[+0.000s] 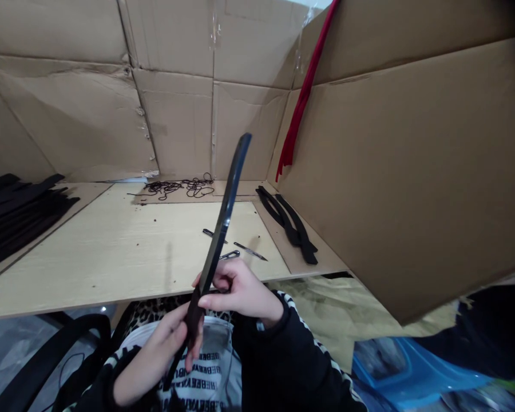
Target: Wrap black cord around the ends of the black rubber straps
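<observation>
A long, slightly curved black strip (223, 223) stands tilted upright above the table's front edge, its upper end leaning right. My left hand (171, 335) is closed around its lower part, the fingers wrapped from below. Higher up, my right hand (240, 292) pinches the same strip between thumb and bent fingers. The strip's lower end runs down past my left hand toward my lap. Just beyond my right hand lie a pair of small metal thread snips (230, 255) and a thin pointed blade tool (250, 252). Another small dark tool (208, 232) is partly hidden behind the strip.
Cardboard walls (175, 114) enclose the pale tabletop (111, 246). A pile of black strips (21, 212) lies at left, tangled dark cord (175, 187) at the back, curved black pieces (289, 226) at right. A red strip (302, 103) hangs on the right wall. A blue bin (424, 366) stands below.
</observation>
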A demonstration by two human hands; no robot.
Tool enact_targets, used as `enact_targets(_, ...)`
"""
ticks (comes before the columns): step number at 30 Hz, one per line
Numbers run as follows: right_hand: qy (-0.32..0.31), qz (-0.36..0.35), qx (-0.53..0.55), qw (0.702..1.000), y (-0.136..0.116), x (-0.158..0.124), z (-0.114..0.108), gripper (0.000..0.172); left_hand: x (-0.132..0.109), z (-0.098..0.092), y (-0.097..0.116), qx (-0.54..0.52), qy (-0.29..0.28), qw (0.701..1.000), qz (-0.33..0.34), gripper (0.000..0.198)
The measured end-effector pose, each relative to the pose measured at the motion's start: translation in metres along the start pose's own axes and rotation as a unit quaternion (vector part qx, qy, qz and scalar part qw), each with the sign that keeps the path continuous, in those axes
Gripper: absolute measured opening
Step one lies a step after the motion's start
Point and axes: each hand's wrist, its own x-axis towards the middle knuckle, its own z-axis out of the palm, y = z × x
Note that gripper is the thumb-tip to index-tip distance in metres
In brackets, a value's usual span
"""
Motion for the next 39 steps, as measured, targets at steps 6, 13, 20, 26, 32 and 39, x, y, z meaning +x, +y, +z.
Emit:
enact_targets(6, -0.123, 0.043, 0.037, 0.991, 0.007, 0.002, 0.000, 0.032, 0.012, 0.007, 0.010, -0.197, -0.060, 0.978, -0.033, 0.038)
enact_targets(13, -0.148, 0.032, -0.016, 0.988, 0.003, 0.001, -0.005, 0.032, 0.009, 0.015, -0.006, -0.249, -0.055, 0.967, -0.026, 0.033)
enact_targets(20, -0.109, -0.013, -0.074, 0.991, 0.003, 0.001, -0.007, 0.024, 0.006, 0.017, -0.010, -0.197, 0.054, 0.978, 0.031, 0.025)
enact_targets(26, -0.114, -0.039, -0.165, 0.979, -0.005, 0.000, -0.011, 0.018, 0.007, 0.018, -0.011, -0.172, 0.053, 0.983, 0.032, 0.042)
enact_targets(32, -0.102, -0.059, -0.231, 0.966, -0.019, -0.008, -0.009, 0.017, 0.006, 0.019, -0.008, -0.159, 0.100, 0.982, 0.015, 0.039)
enact_targets(39, -0.109, -0.045, -0.262, 0.958, -0.028, -0.015, -0.010, 0.015, 0.006, 0.014, -0.007, -0.141, 0.136, 0.979, 0.061, 0.028)
